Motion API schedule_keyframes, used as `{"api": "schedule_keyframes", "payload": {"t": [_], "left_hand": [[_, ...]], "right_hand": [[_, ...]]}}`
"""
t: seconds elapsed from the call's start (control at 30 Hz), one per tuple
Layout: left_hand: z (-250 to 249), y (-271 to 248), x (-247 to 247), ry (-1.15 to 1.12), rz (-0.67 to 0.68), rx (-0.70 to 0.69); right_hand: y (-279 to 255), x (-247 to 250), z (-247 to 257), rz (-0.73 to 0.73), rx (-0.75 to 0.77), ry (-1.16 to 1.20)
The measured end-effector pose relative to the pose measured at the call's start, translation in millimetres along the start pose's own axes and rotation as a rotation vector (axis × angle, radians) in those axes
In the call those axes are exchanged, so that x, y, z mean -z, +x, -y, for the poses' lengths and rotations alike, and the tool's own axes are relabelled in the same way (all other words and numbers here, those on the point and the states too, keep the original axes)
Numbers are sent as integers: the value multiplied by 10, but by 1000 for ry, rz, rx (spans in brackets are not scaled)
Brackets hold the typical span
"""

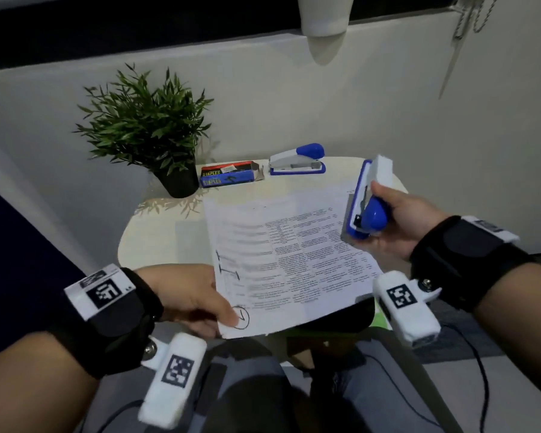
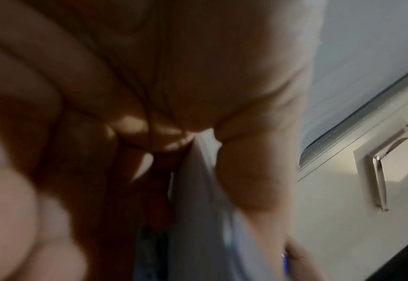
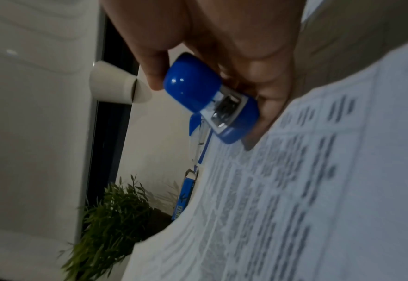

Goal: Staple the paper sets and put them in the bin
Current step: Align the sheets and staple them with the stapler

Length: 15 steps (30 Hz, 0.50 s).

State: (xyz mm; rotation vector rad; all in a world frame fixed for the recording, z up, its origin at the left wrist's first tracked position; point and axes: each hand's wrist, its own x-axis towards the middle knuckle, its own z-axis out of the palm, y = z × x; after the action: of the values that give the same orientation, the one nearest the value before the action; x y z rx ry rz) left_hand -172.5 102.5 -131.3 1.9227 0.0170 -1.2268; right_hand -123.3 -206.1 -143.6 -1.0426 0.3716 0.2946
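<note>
A printed paper set point(image 1: 294, 260) is held above the small round table point(image 1: 150, 242). My left hand point(image 1: 222, 314) pinches its near left corner, thumb on top; in the left wrist view the sheets point(image 2: 198, 190) run between thumb and fingers. My right hand point(image 1: 397, 214) grips a blue and white stapler point(image 1: 366, 207), turned on its side at the paper's far right corner. The right wrist view shows the stapler's rear end point(image 3: 210, 95) beside the sheet point(image 3: 294, 190). Whether the corner sits inside the stapler's mouth is hidden.
A second blue stapler point(image 1: 297, 160) and a box of staples point(image 1: 228, 178) lie at the table's far edge. A potted plant point(image 1: 144, 129) stands at its far left, against the wall. My knees are below the table's near edge.
</note>
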Motion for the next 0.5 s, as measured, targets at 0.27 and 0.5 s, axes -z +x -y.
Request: {"api": "schedule_keyframes", "payload": {"t": [0.27, 0.5], "left_hand": [[-310, 232, 306, -173, -588, -178], [-468, 304, 319, -215, -613, -230]], "right_hand": [[20, 13, -94, -7, -97, -109], [-64, -9, -28, 32, -120, -187]]}}
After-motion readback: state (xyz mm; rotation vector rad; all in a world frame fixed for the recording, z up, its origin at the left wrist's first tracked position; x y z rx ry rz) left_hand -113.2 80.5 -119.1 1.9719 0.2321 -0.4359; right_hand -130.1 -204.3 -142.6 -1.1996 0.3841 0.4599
